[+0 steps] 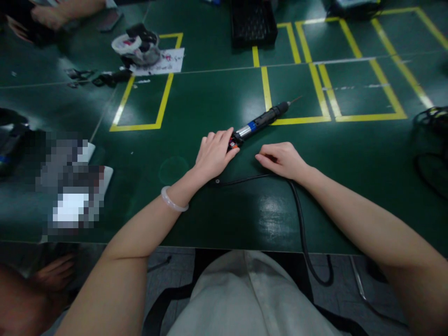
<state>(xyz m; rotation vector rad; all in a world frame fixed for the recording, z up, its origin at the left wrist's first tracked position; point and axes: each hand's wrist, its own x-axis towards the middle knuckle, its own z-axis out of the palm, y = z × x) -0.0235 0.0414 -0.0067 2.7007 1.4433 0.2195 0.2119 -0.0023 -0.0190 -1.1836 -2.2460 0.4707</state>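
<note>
A pen-shaped electric screwdriver (259, 122) with a black, blue and silver body lies slantwise on the green table, its thin bit pointing to the far right. My left hand (215, 151) is closed over its rear end, thumb on the near side, hiding most of that part; a bit of red and orange shows by the thumb. My right hand (285, 159) rests on the table to the right in a loose fist, with nothing visible in it. A black cable (297, 200) passes beside my right wrist and drops over the front edge.
Yellow tape outlines (301, 121) mark the table. A black tray (254, 28) stands at the back. Rolls of tape (140, 44) sit on a written paper (171, 60) at the back left. Coiled cables (434, 123) lie at the right. Other people's hands (52, 16) show at the left.
</note>
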